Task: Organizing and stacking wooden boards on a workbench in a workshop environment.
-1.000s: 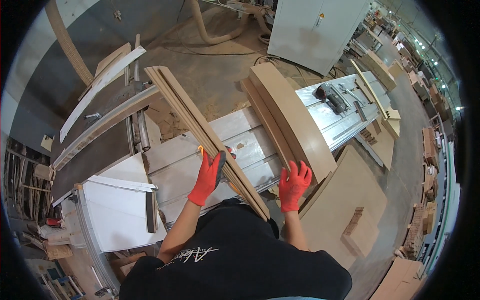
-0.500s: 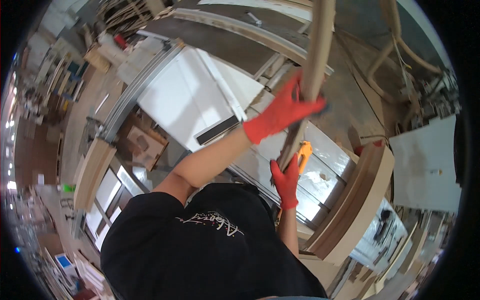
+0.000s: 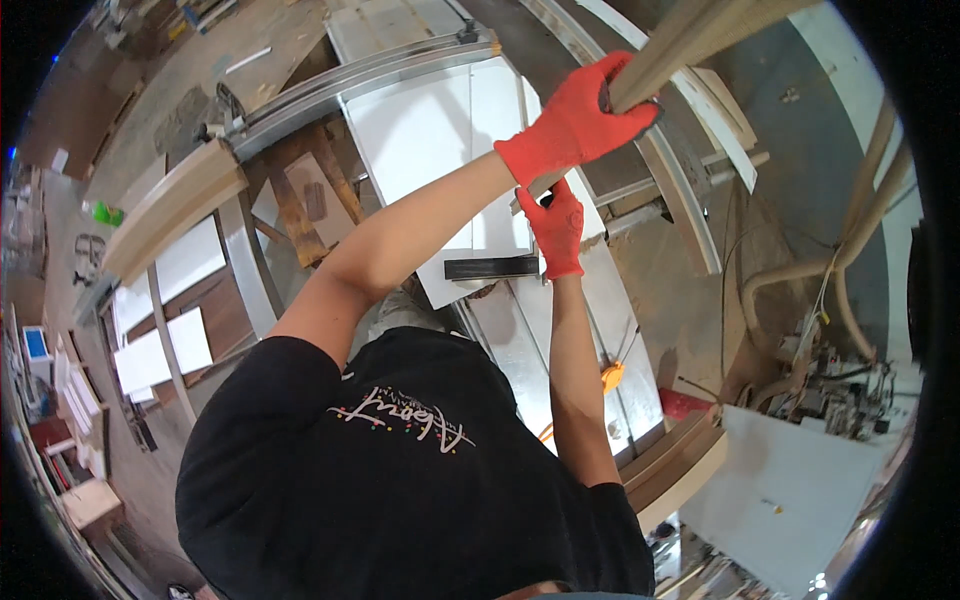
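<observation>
Both of my hands wear red gloves and grip a long, light-brown wooden strip that runs up to the top right of the view. My left hand is wrapped around it higher up, arm stretched out. Just below, my right hand closes on the strip's lower end. The strip is lifted above a white panel on a metal machine table. My black T-shirt fills the lower part of the view.
A metal rail borders the white panel. A curved wooden piece lies at left, with white boards below it. Stacked curved wooden parts, a white sheet and dust hoses are at right.
The wooden strip lay on the table under both hands; it is now raised off the table with both hands gripping it. My head has turned, so the whole view has swung round.
</observation>
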Demonstrator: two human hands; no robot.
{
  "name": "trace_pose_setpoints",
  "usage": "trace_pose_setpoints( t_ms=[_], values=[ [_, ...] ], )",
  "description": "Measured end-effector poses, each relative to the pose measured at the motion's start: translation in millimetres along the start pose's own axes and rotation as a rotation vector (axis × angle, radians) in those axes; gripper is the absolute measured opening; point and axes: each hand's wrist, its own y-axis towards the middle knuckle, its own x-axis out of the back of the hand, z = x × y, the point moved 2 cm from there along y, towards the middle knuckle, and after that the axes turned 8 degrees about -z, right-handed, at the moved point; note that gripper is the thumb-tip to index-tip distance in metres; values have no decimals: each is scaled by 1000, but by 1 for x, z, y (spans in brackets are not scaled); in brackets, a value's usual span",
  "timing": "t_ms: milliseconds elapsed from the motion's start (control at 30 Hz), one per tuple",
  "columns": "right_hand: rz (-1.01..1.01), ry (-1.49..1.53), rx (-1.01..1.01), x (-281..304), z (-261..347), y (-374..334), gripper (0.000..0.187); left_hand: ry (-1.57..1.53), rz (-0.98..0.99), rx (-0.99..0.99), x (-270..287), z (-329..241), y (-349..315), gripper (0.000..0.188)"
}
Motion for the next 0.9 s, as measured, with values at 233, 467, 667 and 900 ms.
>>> trace_pose_setpoints(
  t_ms=[233,467,667,900],
  values=[
    [-17,221,-58,-39,-43,4,39,-48,15,163,26,33,-10,47],
    [5,107,-92,-42,-50,3,41,-96,95,255,30,50,-12,39],
    [-22,89,-70,-41,-42,1,39,-59,71,279,30,43,-14,35],
    [9,52,-48,-42,-47,1,40,-66,75,287,37,39,-15,37]
  ],
)
